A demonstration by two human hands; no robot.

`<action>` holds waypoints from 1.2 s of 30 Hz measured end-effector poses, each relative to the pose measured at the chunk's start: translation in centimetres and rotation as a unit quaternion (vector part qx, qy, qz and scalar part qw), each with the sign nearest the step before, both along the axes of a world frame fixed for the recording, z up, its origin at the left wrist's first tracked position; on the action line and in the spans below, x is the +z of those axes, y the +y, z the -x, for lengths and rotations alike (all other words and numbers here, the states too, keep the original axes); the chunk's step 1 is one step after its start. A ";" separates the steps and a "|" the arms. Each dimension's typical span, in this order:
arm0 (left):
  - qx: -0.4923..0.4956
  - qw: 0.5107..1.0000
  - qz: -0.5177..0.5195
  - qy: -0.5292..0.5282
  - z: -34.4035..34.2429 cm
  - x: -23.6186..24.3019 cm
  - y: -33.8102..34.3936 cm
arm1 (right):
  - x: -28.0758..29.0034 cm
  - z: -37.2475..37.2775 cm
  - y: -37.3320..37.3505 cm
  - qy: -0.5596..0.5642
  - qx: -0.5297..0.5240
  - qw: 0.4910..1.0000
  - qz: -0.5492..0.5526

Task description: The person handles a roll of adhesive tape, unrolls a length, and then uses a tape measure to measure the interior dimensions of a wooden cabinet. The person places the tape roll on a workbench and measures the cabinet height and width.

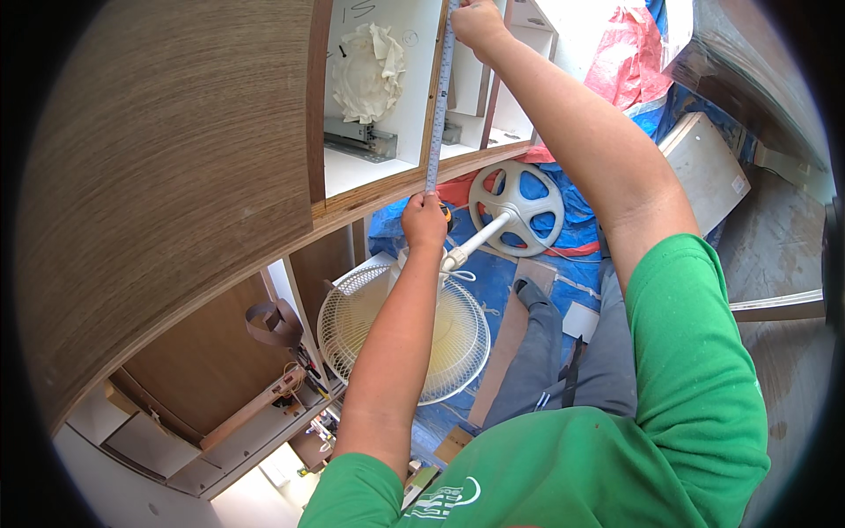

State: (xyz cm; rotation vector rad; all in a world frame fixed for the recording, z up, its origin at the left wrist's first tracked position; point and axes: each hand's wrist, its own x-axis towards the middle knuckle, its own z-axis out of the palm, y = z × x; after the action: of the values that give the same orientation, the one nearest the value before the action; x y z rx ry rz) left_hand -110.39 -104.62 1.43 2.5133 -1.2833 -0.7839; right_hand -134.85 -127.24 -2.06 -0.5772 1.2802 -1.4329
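Observation:
A tape measure blade [439, 110] is pulled out along the front edge of an upright divider in a wooden cabinet [387, 189]. At the lower end, my left hand [425, 220] is closed around the tape measure's case [447, 214], of which a yellow and black bit shows. My right hand [478, 25] is closed on the upper end of the blade, near the top of the divider; its fingertips are partly cut off by the picture's edge. In the compartment left of the blade are a crumpled cream cloth or bag [370, 72] and metal drawer slides [361, 141].
Below my left forearm stands a white pedestal fan [475, 352], its round base [484, 198] on a blue tarp [405, 224]. A wood-grain panel [176, 106] fills the left. Boards [704, 172] lean at the right. Tools [304, 365] sit on a lower shelf.

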 end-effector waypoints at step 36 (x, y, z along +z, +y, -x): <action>-0.011 1.000 0.019 -0.006 -0.2 -0.3 0.0 | 0.0 0.1 0.1 0.000 0.003 1.000 -0.008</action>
State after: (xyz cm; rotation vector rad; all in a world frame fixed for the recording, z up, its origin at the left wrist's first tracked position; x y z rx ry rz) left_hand -110.18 -104.65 1.09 2.4813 -1.3193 -0.7439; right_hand -134.90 -127.15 -2.05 -0.5697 1.2886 -1.4159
